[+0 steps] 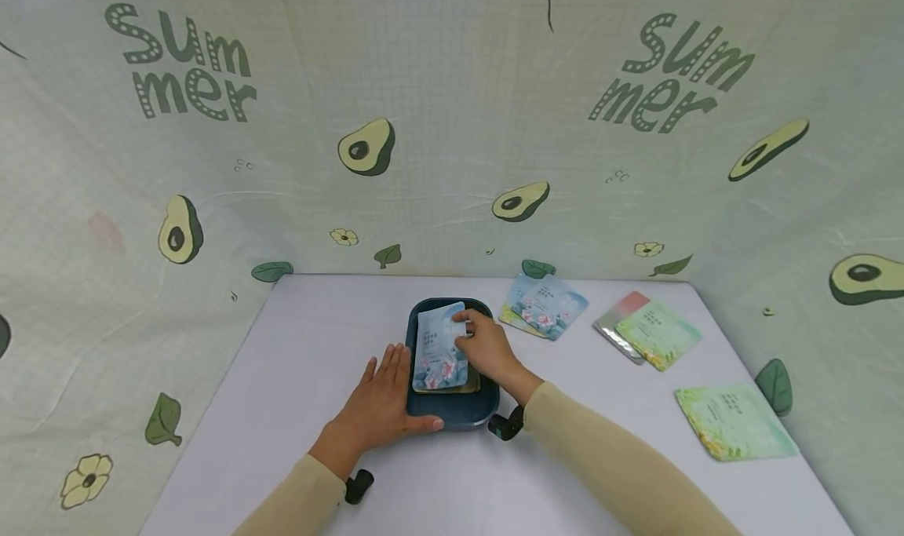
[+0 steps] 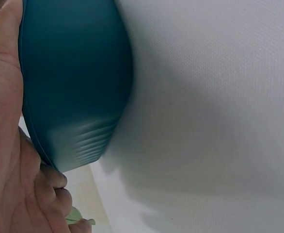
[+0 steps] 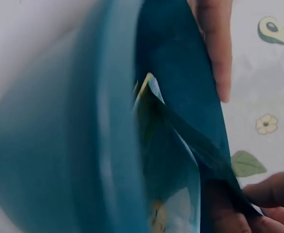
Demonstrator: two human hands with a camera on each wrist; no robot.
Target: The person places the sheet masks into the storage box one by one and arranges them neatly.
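Two bare hands, L (image 1: 384,399) and R (image 1: 490,350). Long beige close-fit sleeves (image 1: 607,461) on both arms, cuffs just behind wrists. Small black cam mounts w/ green trim (image 1: 505,426) strapped under each wrist. No rings visible.

Tray: I see a dark teal tray (image 1: 452,414) with rounded corners, flat on the table at centre.
Packet: a light blue flowered packet (image 1: 439,349) lies in it atop another, its 1 o'clock corner pinched.
Spare packets: more lie at 2 o'clock.
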